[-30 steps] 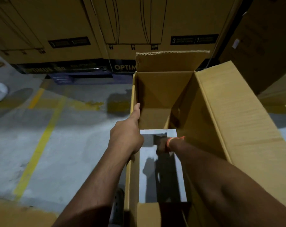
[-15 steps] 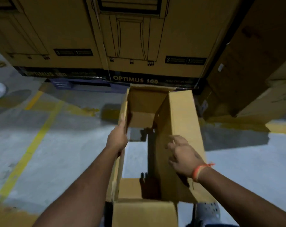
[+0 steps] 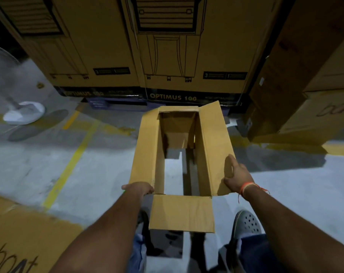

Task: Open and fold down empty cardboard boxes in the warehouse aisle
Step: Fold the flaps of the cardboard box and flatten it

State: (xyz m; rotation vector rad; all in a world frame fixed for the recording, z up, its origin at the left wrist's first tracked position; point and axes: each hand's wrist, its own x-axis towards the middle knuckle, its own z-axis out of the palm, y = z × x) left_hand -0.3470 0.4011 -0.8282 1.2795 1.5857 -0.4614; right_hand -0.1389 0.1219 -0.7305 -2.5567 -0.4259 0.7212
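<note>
Head | cardboard box (image 3: 145, 154) between hands | left grip (image 3: 138, 189) clamps near-left flap corner — right grip (image 3: 237, 175) flat, fingers apart, on right flap

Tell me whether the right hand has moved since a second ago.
Yes. The right hand has come up out of the open box and now rests on the outside of its right flap, nearer the person's shoe.

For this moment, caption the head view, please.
Both hands, left hand and right hand, spread the flaps of an empty cardboard box.
</note>
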